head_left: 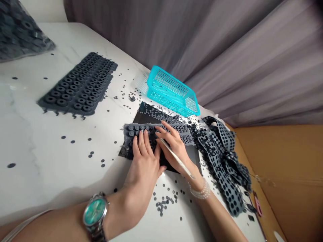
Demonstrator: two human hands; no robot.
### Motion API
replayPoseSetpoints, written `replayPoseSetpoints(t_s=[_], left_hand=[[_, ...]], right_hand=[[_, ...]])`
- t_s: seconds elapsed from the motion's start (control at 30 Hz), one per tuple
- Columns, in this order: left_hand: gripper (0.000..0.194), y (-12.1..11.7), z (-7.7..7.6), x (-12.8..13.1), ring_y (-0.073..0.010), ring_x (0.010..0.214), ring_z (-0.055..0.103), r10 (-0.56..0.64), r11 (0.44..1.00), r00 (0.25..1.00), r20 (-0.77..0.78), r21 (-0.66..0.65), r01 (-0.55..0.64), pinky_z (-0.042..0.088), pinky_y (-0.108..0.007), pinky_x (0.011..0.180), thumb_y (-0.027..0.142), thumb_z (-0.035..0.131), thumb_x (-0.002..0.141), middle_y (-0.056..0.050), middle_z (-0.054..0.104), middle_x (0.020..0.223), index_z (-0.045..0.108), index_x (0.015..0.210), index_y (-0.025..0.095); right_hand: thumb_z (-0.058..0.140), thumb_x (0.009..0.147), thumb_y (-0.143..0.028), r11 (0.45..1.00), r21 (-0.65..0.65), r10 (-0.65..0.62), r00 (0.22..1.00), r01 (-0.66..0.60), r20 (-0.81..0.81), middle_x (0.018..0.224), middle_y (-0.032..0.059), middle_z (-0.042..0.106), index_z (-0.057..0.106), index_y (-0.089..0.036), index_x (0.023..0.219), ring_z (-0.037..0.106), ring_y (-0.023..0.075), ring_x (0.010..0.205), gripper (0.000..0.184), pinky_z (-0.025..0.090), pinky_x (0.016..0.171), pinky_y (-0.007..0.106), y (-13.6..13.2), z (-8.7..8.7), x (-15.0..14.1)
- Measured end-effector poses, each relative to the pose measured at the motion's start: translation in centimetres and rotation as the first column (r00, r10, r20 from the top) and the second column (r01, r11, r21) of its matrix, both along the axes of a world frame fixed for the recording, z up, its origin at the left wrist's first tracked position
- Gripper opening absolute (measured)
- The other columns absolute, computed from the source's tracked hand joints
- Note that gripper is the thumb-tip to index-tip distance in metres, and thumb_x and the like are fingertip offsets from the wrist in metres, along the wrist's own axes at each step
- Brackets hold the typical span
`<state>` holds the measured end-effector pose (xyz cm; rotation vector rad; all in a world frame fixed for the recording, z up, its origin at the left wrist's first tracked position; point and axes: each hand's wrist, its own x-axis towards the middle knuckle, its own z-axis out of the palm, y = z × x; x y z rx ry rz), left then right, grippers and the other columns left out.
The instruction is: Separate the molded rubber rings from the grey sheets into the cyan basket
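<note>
A dark rubber sheet with rows of round raised rings [186, 129] lies on a black mat [142, 114]. My left hand [146, 158] rests on the sheet's left part, its fingers stretched out flat over the rings. Just to its right, my right hand [174, 144] grips a thin white pen-like tool [176, 158] between thumb and fingers. The tool's tip points at the sheet near my left fingers; whether it touches a ring is hidden. Small black discs [164, 114] are scattered over the mat's far part.
Another ringed rubber sheet [80, 85] lies at the left. Behind the mat stands a turquoise basket [173, 90]. Perforated rubber scraps [219, 158] are heaped at the right, beside a cardboard box [285, 158]. A clear bag of black rubber parts [20, 33] stands top left. Loose discs [165, 201] dot the table.
</note>
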<state>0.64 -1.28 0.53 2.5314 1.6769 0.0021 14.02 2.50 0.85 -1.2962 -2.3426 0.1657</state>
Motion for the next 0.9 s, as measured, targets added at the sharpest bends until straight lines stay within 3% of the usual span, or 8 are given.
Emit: replayPoseSetpoints(t_s=[0.37,0.43,0.5,0.6,0.7,0.8,0.9], left_hand=[[0.077,0.1,0.4,-0.1,-0.0442,0.139,0.028,-0.006,1.000,0.999,0.052,-0.010,0.007,0.022,-0.059,0.113,0.055,0.059,0.083,-0.025,0.035,0.148,0.040,0.144,0.012],[0.079,0.1,0.5,-0.1,-0.0427,0.139,0.029,-0.008,0.999,1.000,0.014,-0.035,0.008,0.023,-0.059,0.112,0.056,0.057,0.084,-0.023,0.036,0.148,0.033,0.147,0.016],[0.080,0.1,0.5,0.0,-0.0421,0.139,0.030,-0.009,0.999,1.000,-0.021,-0.047,0.008,0.025,-0.059,0.112,0.058,0.054,0.085,-0.023,0.037,0.148,0.027,0.149,0.018],[0.082,0.2,0.0,0.1,-0.0439,0.138,0.030,-0.009,1.000,1.000,0.008,-0.010,0.009,0.027,-0.060,0.110,0.059,0.056,0.083,-0.025,0.037,0.147,0.028,0.148,0.018],[0.083,-0.1,-0.8,0.4,-0.0460,0.137,0.030,0.001,0.997,0.998,0.058,0.077,-0.006,0.028,-0.062,0.109,0.058,0.063,0.079,-0.027,0.037,0.146,0.034,0.146,0.018],[0.080,-0.7,-0.8,0.6,-0.0442,0.137,0.031,-0.024,0.989,1.000,0.017,0.145,0.021,0.030,-0.058,0.110,0.050,0.066,0.079,-0.028,0.038,0.145,0.038,0.144,0.012],[0.064,-1.1,-0.2,0.7,-0.0407,0.134,0.038,-0.108,0.984,0.992,-0.061,0.139,0.116,0.036,-0.051,0.109,0.037,0.059,0.087,-0.030,0.041,0.141,0.045,0.138,0.000]], right_hand=[[0.039,0.098,-0.020,0.997,0.013,0.072,0.990,-0.074,0.119,0.126,0.0132,0.063,0.058,-0.021,0.110,0.039,0.0248,0.139,0.022,0.044,0.102,0.050,1.9,-0.6,0.1],[0.038,0.098,-0.021,0.997,0.071,-0.017,0.998,0.013,0.059,0.124,0.0135,0.064,0.057,-0.021,0.109,0.041,0.0242,0.137,0.022,0.044,0.103,0.049,2.9,-0.7,0.5],[0.038,0.098,-0.023,0.976,0.124,-0.175,0.983,0.179,-0.047,0.123,0.0132,0.063,0.056,-0.021,0.109,0.041,0.0240,0.137,0.021,0.043,0.105,0.050,3.7,-0.6,1.1],[0.043,0.097,-0.027,0.940,0.136,-0.302,0.948,0.314,-0.103,0.135,0.0134,0.055,0.056,-0.021,0.111,0.030,0.0263,0.143,0.020,0.037,0.110,0.054,3.8,0.0,1.9],[0.046,0.096,-0.024,0.974,0.086,-0.205,0.978,0.208,-0.040,0.148,0.0114,0.043,0.056,-0.021,0.110,0.022,0.0266,0.146,0.018,0.032,0.114,0.055,2.4,0.4,2.1],[0.047,0.095,-0.019,0.999,-0.011,-0.037,0.999,0.036,-0.016,0.140,0.0094,0.053,0.056,-0.022,0.110,0.031,0.0230,0.143,0.018,0.039,0.112,0.048,0.5,0.2,1.8],[0.049,0.094,-0.015,0.998,-0.040,0.046,0.999,-0.047,-0.021,0.131,0.0088,0.060,0.056,-0.023,0.111,0.038,0.0217,0.139,0.020,0.044,0.107,0.045,-0.6,-0.2,1.5]])
